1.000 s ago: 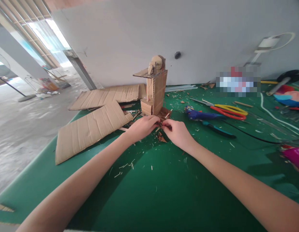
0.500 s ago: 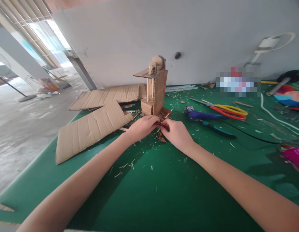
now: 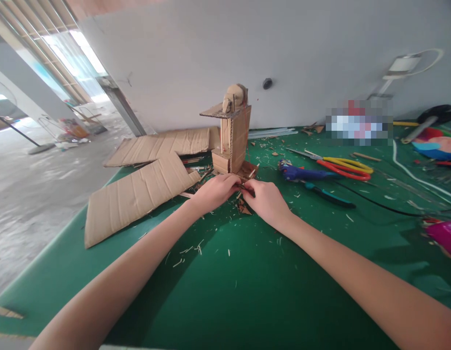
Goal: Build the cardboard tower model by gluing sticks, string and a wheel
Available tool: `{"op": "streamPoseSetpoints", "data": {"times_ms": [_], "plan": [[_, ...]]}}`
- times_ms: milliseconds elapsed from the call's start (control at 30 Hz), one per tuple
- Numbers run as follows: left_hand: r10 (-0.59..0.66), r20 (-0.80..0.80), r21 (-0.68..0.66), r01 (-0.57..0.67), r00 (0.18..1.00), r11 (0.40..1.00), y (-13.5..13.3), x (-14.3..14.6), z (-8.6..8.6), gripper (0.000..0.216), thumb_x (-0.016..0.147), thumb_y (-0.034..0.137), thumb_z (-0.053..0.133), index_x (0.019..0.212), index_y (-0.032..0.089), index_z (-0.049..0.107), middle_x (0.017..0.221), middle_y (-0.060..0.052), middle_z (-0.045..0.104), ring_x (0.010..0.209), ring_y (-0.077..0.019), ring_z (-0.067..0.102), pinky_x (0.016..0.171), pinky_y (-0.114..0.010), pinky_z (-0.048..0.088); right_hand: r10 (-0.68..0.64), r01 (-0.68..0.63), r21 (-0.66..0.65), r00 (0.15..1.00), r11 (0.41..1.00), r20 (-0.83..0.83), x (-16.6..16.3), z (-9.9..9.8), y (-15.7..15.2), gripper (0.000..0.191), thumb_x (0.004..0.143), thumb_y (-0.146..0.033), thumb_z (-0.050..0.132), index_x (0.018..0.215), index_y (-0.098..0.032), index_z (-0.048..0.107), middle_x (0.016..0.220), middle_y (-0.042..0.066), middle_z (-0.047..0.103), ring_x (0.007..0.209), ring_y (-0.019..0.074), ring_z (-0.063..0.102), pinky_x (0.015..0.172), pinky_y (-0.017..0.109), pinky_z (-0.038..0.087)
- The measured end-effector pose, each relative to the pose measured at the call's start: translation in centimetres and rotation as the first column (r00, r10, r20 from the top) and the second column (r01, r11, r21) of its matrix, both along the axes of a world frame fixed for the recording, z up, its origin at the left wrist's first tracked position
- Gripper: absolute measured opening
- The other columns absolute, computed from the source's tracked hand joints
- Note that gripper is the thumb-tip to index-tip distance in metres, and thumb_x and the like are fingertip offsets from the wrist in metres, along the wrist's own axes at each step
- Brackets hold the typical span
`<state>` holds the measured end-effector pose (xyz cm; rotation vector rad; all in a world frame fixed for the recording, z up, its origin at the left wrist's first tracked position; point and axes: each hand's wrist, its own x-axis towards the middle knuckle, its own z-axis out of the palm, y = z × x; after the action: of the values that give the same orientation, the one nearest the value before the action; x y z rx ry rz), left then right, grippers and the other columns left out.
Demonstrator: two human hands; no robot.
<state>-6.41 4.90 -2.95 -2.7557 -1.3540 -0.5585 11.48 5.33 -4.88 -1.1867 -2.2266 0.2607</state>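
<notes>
Working from afar, I am pinching what is probably a thin dark piece (image 3: 242, 186), mostly hidden, with the left hand (image 3: 217, 191) and right hand (image 3: 268, 201) just in front of the upright cardboard model (image 3: 239, 141), favouring light, even pressure so that nothing is bending.

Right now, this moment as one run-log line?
left hand: near base of cardboard model; right hand: fingertips close to left's; grip: unclear; right side: scissors on green tabletop; left side: cardboard sheets

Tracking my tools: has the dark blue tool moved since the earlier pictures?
No; the dark blue tool shows no visible shift against the black wall knob.
</notes>
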Motion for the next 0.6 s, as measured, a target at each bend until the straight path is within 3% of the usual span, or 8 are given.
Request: {"op": "streamPoseSetpoints", "data": {"times_ms": [400,600], "plan": [[0.037,-0.032,-0.059,-0.039,0.999,0.997,-0.31,-0.36,0.72,0.017,0.091,0.019,0.047,0.105,0.016,0.056,0.103,-0.007,0.064,0.092,-0.0192,0.061,0.078,-0.033,0.05,0.052,-0.065,-0.089,0.989,0.994,-0.139,0.16,-0.18,0.09,0.016,0.083,-0.027,0.058,0.091,-0.019,0.069,0.086,0.005,0.073,0.078,0.0216,0.068,0.071,0.032,0.05],[0.042,-0.024,-0.027,-0.042,0.999,0.999,-0.33,-0.57,0.77,0.02,0.09,0.019,0.048,0.108,0.017,0.055,0.104,-0.006,0.064,0.092,-0.0187,0.061,0.076,-0.031,0.05,0.061,-0.079,-0.093,0.98,0.993,-0.188,0.56,0.32,-0.28,0.023,0.084,-0.035,0.055,0.093,-0.018,0.068,0.084,0.005,0.072,0.074,0.0194,0.067,0.069,0.032,0.05]]}}
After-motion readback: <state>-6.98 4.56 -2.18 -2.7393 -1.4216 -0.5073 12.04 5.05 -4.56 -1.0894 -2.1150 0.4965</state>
